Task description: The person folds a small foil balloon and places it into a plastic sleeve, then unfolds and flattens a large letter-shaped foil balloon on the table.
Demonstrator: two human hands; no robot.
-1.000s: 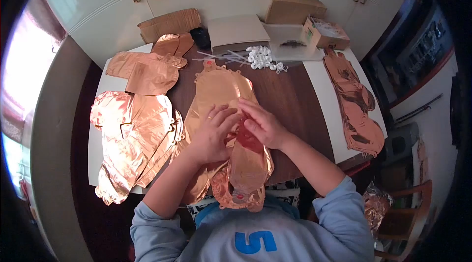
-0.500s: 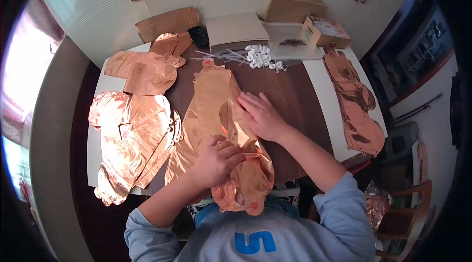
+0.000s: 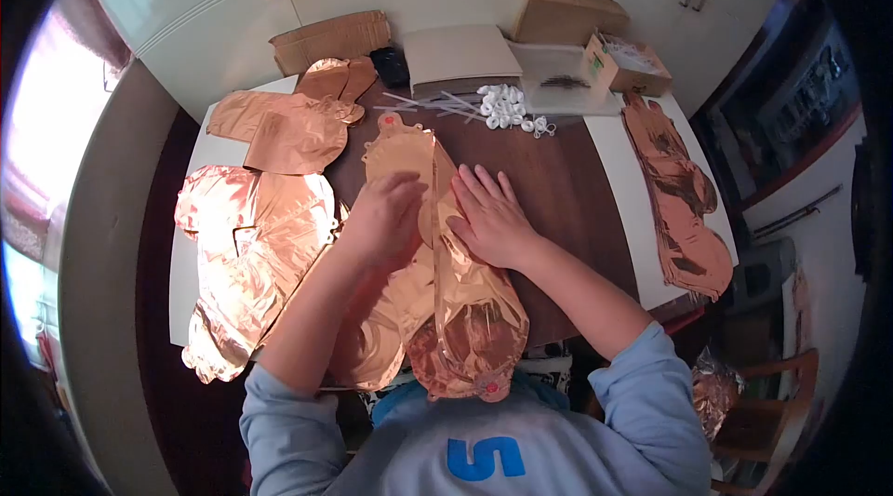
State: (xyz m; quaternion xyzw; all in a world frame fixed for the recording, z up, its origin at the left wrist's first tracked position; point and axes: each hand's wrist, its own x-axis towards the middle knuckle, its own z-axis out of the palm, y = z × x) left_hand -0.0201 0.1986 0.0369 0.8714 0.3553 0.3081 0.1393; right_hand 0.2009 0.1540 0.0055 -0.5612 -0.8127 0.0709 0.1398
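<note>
A rose-gold foil balloon (image 3: 465, 282), flat and with scalloped ends, lies lengthwise on the table in front of me, partly folded. A long fold edge runs down its middle. My right hand (image 3: 490, 217) lies flat on the balloon's right edge, open with fingers stretched out. Over the upper left part of the balloon is my left hand (image 3: 383, 217), its fingers bent toward the fold. Blur and the hand's own angle hide whether those fingers grip the foil.
Loose foil sheets (image 3: 256, 273) lie at the left, and a stack of folded foil (image 3: 674, 198) at the right. White ribbon rolls (image 3: 502, 107), thin white sticks (image 3: 451, 103), a card stack (image 3: 462, 54) and a small box (image 3: 628, 63) stand along the back.
My left hand has moved up and away from the near end of the balloon. The near end now lies flatter, with a long straight fold edge. My right hand stays at the right edge.
</note>
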